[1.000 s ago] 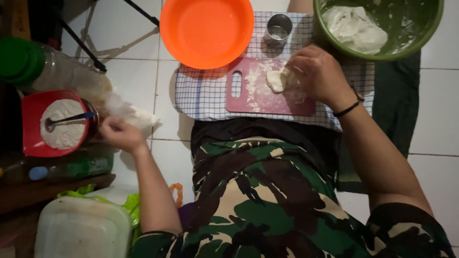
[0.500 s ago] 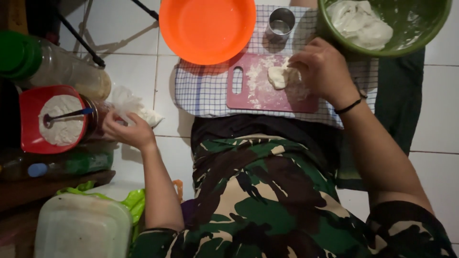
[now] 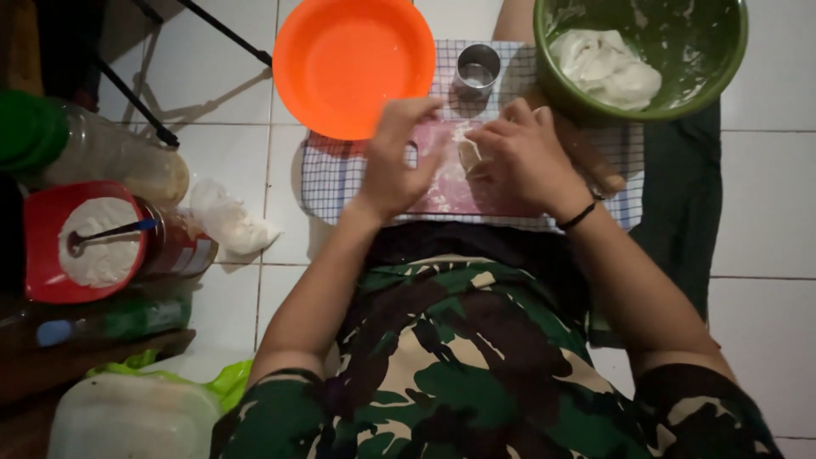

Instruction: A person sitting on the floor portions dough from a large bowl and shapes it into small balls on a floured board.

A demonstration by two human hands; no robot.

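Observation:
A pink cutting board (image 3: 450, 189) lies on a checked cloth (image 3: 331, 174) on the tiled floor in front of my knees. My right hand (image 3: 523, 153) rests on the board and grips a small piece of pale dough (image 3: 468, 155). My left hand (image 3: 398, 157) hovers over the board's left part, fingers apart, holding nothing that I can see. A small metal cup (image 3: 477, 70) stands just beyond the board.
An orange bowl (image 3: 353, 64) sits at the far left of the cloth, a green bowl (image 3: 642, 59) with a lump of dough at the far right. To my left are a red tub of flour (image 3: 85, 242) with a spoon, a crumpled white bag (image 3: 228, 221) and bottles.
My left hand has left the white bag beside the flour tub and swung right over the cutting board. My right hand stays on the dough.

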